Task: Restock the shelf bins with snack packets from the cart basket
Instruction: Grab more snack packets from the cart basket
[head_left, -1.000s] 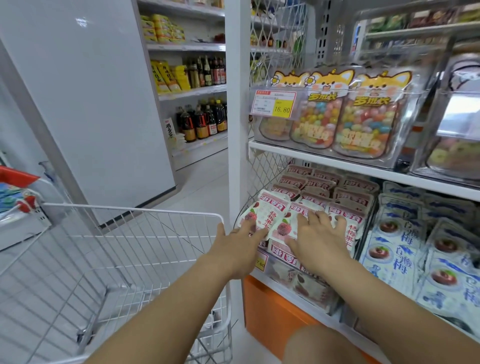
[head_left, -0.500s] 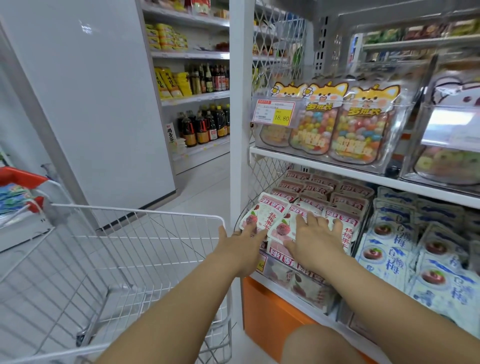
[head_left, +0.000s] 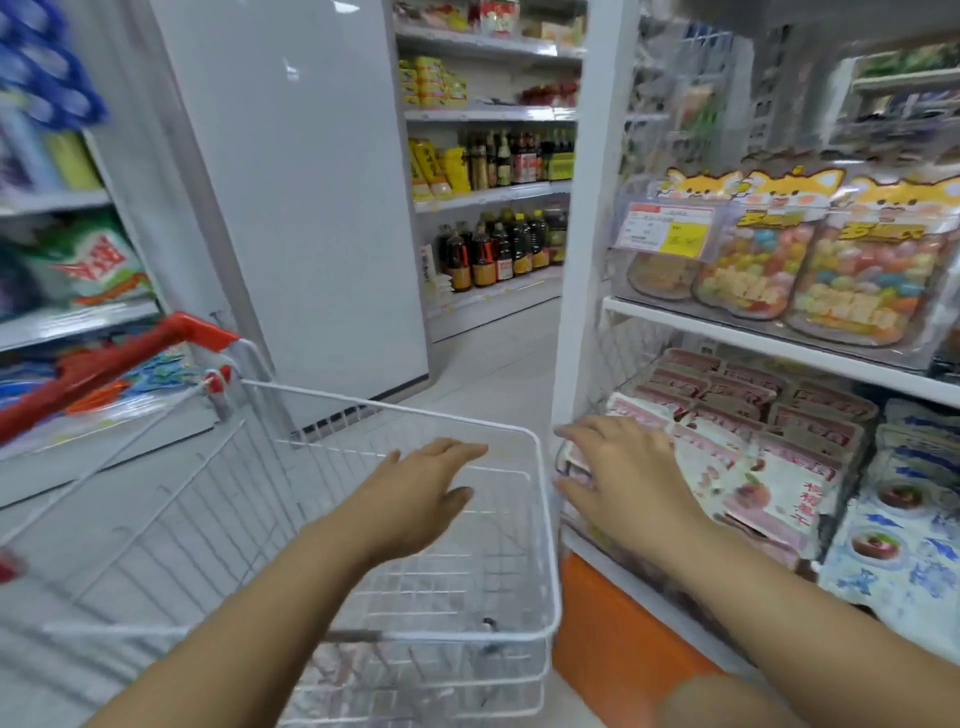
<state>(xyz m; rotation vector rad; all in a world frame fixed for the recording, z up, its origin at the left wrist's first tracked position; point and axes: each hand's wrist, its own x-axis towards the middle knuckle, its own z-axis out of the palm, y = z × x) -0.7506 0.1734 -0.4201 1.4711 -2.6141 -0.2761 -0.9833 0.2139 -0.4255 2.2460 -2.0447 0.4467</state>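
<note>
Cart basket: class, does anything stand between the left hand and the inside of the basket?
Nothing visible does. The left hand hangs open above the open top of the cart basket, with no lid or object between. Whether packets lie at its bottom is too blurred to tell.

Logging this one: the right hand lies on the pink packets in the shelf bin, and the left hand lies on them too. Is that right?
Not quite. In the head view the left hand is not on the pink packets: it hovers open above the basket, holding nothing. The right hand does lie on them, with its fingers straight.
</note>
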